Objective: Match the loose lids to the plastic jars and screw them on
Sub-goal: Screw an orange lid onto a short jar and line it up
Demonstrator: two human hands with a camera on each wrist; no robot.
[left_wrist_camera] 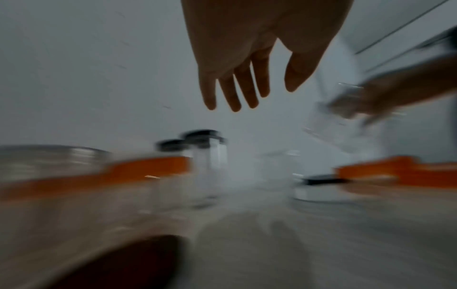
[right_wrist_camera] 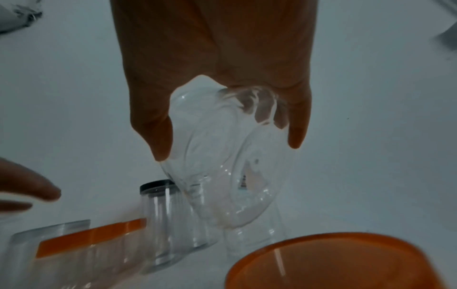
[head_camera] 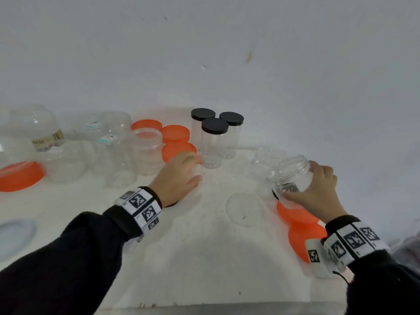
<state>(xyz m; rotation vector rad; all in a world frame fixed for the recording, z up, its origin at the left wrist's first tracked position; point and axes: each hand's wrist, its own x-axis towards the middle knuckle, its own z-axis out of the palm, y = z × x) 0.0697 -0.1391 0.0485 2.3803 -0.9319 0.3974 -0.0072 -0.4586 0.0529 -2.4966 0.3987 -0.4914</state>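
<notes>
Right hand (head_camera: pixel 318 194) fingers (right_wrist_camera: pixel 298 135) wrap tilted lidless clear jar (head_camera: pixel 292 176) above orange lids (head_camera: pixel 300 226); left hand (head_camera: pixel 177 178) fingers (left_wrist_camera: pixel 232 93) relaxed, empty, near black-lidded jars (head_camera: pixel 214 142).

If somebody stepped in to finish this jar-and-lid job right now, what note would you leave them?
Right hand: grips an open, lidless clear jar, tilted and lifted above the table.
Left hand: open, holds nothing, reaching toward the capped jars.
Done: three tall jars with black lids stand capped at the back.
Loose lids: orange lids under the right hand, more orange lids at the back, a big one far left, a clear lid mid-table.
Left: the held jar and the open jars on the left need matching lids.
</notes>
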